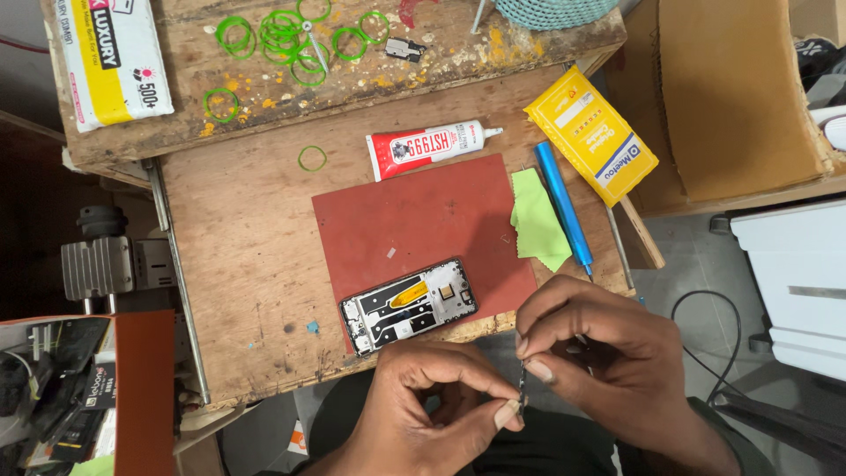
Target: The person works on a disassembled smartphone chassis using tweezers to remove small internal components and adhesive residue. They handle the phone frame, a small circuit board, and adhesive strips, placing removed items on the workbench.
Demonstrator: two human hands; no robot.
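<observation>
Both hands meet at the near edge of the wooden worktop (238,264), over the person's lap. The left hand (423,410) and the right hand (586,344) each pinch, thumb against forefinger, the same small dark thin part (523,388). It is so slim and so covered by the fingertips that its kind cannot be made out. The rest of the right hand's fingers curl under and hide whatever lies below.

Just beyond the hands an opened phone (409,305) lies tilted, back cover off, with a yellow strip and dark inner plates showing. It rests on the near edge of a red mat (414,220) and touches neither hand.

To the right of the mat lies a green cloth (535,225), and beside it a blue pen-shaped tool (562,204). A yellow packet (592,135) sits further right, overlapping a wooden stick. Behind the mat lies a red and white glue tube (429,148), with one green rubber band (312,159) to its left.

On a raised, paint-spattered board (132,145) at the back, many more green bands (282,37) lie in a heap, with a white and yellow pack (110,57) at the left, cut off by the frame. A teal basket (555,11) at the top edge is mostly out of view. A brown cardboard sheet (736,88) leans at the right.
</observation>
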